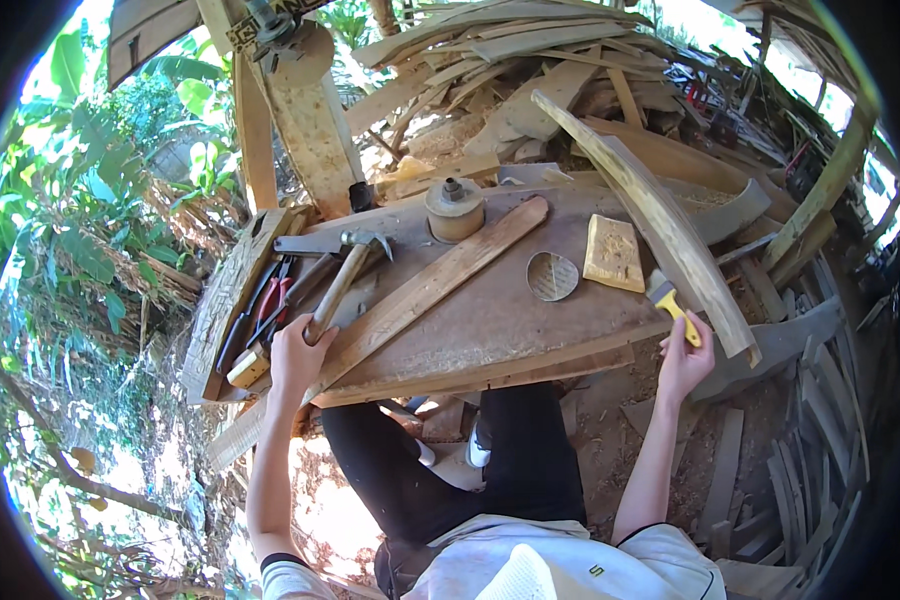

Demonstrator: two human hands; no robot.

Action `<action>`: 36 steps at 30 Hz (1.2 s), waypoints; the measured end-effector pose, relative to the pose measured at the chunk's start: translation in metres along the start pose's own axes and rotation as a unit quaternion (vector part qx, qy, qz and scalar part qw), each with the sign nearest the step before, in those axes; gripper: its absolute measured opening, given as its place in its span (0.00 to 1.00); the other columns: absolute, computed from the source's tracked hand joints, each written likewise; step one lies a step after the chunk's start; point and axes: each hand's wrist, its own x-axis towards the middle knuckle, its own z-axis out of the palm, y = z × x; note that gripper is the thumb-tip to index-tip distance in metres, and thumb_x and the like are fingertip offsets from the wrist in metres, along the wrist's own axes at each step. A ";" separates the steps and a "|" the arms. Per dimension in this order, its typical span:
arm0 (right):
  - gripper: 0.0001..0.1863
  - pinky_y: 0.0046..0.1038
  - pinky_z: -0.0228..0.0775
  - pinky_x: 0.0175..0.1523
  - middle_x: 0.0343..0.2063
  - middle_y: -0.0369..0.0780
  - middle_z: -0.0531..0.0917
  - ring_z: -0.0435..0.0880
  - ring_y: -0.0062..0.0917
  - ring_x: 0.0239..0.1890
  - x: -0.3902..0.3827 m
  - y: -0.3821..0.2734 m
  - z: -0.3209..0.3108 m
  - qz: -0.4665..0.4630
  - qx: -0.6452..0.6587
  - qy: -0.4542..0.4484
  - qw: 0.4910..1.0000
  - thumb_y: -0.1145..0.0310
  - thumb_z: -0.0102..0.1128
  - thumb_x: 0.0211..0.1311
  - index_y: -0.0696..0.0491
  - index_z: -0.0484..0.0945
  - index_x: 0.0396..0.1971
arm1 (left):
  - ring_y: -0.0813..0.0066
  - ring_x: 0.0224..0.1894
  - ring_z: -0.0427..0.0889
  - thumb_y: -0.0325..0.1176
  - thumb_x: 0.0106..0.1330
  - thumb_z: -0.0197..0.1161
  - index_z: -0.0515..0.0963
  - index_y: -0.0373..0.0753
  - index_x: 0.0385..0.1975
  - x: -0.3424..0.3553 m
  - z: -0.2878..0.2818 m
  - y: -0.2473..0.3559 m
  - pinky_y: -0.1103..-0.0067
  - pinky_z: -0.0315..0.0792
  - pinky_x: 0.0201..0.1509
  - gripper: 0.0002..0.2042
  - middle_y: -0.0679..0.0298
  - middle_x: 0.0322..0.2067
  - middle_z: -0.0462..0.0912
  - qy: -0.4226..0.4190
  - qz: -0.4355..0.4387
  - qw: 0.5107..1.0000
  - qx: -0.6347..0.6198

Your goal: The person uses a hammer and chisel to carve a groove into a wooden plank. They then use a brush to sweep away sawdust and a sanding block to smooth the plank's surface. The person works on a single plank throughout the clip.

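Observation:
On the left side of the workbench point(450, 345), my left hand point(296, 358) is closed round the lower end of a hammer's point(338, 292) wooden handle. The hammer's metal head points away from me, near the far left edge. My right hand point(684, 362), at the near right corner, grips a paintbrush point(676, 318) by its yellow handle, bristles pointing away. Just beyond the bristles lies a pale wooden block point(613, 254). Left of it is a small round dish point(551, 276). A long wooden board point(435, 285) runs diagonally across the bench, near my left hand.
Red-handled pliers point(273, 300) and other hand tools lie left of the hammer. A round can-like container point(455, 210) stands at the bench's far edge. A long curved plank point(660, 220) leans along the right side. Piled timber point(530, 90) fills the far ground; a post point(305, 130) rises behind.

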 end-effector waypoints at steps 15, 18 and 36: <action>0.08 0.17 0.69 0.29 0.40 0.39 0.81 0.81 0.15 0.25 -0.070 -0.055 0.054 -0.057 0.148 -0.101 0.982 0.74 0.54 0.80 0.61 0.78 0.50 | 0.39 0.77 0.61 0.45 0.72 0.65 0.69 0.23 0.68 -0.049 0.034 0.025 0.54 0.54 0.81 0.34 0.40 0.73 0.66 -0.022 0.151 0.984 0.086; 0.10 0.18 0.71 0.28 0.35 0.38 0.80 0.81 0.16 0.24 -0.080 -0.065 0.060 -0.051 0.149 -0.126 0.979 0.70 0.51 0.82 0.60 0.78 0.51 | 0.39 0.75 0.64 0.43 0.73 0.63 0.67 0.23 0.68 -0.060 0.034 0.029 0.57 0.55 0.81 0.33 0.39 0.71 0.68 -0.019 0.153 0.987 0.055; 0.17 0.30 0.80 0.32 0.40 0.36 0.83 0.88 0.29 0.30 -0.153 -0.154 0.177 -0.341 0.060 -0.525 0.778 0.72 0.66 0.64 0.47 0.82 0.53 | 0.63 0.31 0.90 0.51 0.81 0.51 0.81 0.28 0.54 -0.194 0.026 0.015 0.74 0.83 0.39 0.27 0.52 0.32 0.91 -0.075 -0.042 0.902 -0.423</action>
